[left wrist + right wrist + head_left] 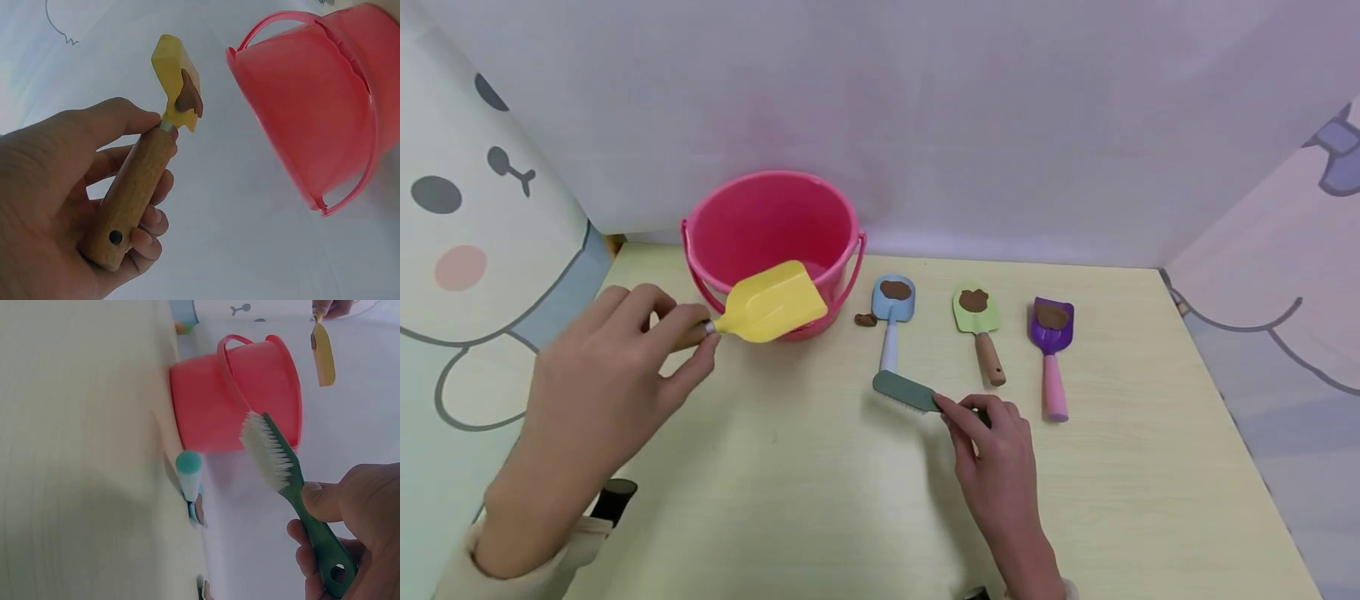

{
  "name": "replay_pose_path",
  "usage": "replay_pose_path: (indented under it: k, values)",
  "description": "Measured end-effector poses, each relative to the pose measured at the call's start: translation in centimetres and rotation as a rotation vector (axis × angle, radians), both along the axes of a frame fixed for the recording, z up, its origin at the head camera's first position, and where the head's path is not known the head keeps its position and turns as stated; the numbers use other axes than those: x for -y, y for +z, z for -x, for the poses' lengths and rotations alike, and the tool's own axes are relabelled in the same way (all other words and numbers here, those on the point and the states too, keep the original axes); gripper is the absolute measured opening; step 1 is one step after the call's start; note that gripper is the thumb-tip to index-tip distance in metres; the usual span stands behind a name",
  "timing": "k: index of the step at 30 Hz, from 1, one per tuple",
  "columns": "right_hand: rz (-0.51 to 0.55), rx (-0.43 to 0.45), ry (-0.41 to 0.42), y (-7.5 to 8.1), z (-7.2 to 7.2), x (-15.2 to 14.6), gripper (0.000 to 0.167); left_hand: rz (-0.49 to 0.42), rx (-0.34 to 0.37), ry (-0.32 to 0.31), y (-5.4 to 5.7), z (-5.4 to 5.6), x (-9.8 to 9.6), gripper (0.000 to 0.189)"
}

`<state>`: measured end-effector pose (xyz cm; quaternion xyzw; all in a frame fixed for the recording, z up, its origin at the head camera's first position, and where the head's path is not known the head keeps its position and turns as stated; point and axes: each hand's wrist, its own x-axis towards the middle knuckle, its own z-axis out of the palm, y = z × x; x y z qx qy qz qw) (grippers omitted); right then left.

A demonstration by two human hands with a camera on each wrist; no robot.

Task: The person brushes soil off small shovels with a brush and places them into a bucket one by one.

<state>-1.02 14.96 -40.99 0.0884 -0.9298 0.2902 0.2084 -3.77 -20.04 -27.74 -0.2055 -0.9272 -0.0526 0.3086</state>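
Observation:
My left hand (pixel 613 367) grips the wooden handle of a small yellow shovel (pixel 771 302), held up before the pink bucket (pixel 775 225). Its blade overlaps the bucket's near rim in the head view. In the left wrist view a brown patch (pixel 189 97) clings to the blade, on a face hidden from the head camera. My right hand (pixel 996 454) holds a green brush (pixel 906 390) by its handle, raised over the table with the white bristles (pixel 267 450) downward. Beyond the brush lies a light blue shovel (pixel 889 337) bearing a brown patch (pixel 896 290).
To the right lie a green shovel (pixel 987 357) with a wooden handle and a purple shovel (pixel 1055 387) with a pink handle, each with a brown patch. A loose brown piece (pixel 866 320) lies beside the bucket. Pale curtains stand behind the wooden table (pixel 1150 467).

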Motion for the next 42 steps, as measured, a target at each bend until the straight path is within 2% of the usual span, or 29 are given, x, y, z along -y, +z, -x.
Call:
replay_pose_path:
  k: [3, 6, 9, 11, 16, 22, 25, 30, 33, 37, 42]
  values:
    - [0.000, 0.015, -0.004, -0.1, -0.1, 0.0, 0.035, -0.036, -0.026, -0.001, 0.3, 0.5, 0.3, 0.014]
    - [0.002, 0.028, -0.007, -0.2, -0.1, 0.0, 0.035, -0.086, -0.022, -0.004, 0.2, 0.9, 0.5, 0.012]
    - [0.006, 0.036, -0.007, -0.3, -0.2, -0.1, 0.035, -0.138, 0.043, -0.004, -0.1, 0.9, 0.5, 0.011]
    - [0.009, 0.034, -0.006, -0.3, -0.2, 0.0, 0.036, -0.192, 0.118, 0.007, -0.5, 0.8, 0.4, 0.012]
    - [0.030, -0.001, 0.005, -0.2, -0.1, 0.0, 0.038, -0.394, 0.398, 0.038, -1.0, 0.2, -0.1, 0.014]
    - [0.089, -0.072, 0.035, 0.0, 0.0, 0.0, 0.043, -0.645, 0.739, 0.022, -1.6, -0.1, -0.6, 0.010]
    - [0.125, -0.115, 0.052, 0.1, 0.0, 0.1, 0.045, -0.755, 0.878, -0.006, -2.1, 0.0, -0.8, 0.016]
    - [0.186, -0.138, 0.054, 0.5, -0.1, 0.4, 0.042, -0.983, 1.034, -0.095, -3.0, 0.2, -1.3, 0.022]
    - [0.229, -0.147, 0.059, 0.7, -0.1, 0.6, 0.041, -1.102, 1.125, -0.125, -3.5, 0.3, -1.8, 0.024]
    - [0.279, -0.225, 0.093, 1.0, 0.0, 0.9, 0.041, -1.206, 1.242, -0.118, -4.1, 0.3, -2.4, 0.027]
    - [0.325, -0.349, 0.151, 1.1, 0.1, 1.4, 0.020, -1.318, 1.358, -0.097, -4.4, 0.2, -3.3, 0.028]
